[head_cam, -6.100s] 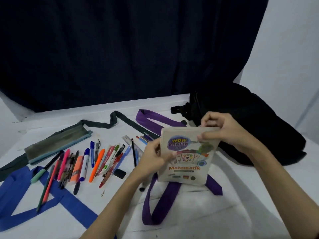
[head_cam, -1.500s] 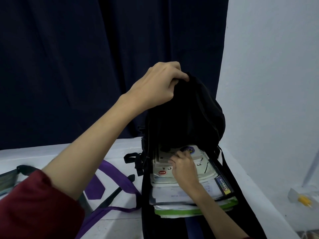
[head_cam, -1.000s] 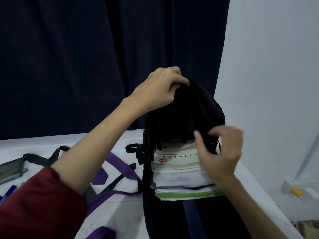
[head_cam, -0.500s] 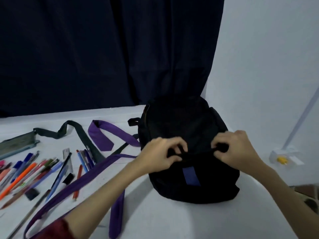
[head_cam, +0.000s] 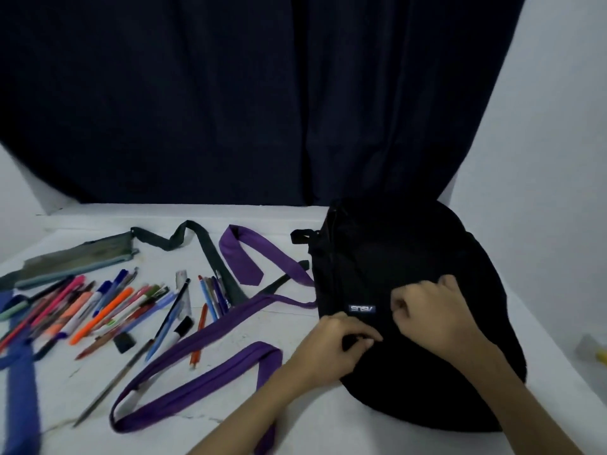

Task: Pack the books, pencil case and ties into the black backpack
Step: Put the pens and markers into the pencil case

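Dark curtain (head_cam: 230,93), pale wall (head_cam: 558,159), seemingly white table (head_cam: 328,421)

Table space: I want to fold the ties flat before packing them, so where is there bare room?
Free: the white strip of table behind the grey tie, along the curtain, and the near patch between the purple tie and the backpack. Crowded: the left side, under pens and the pencil case.
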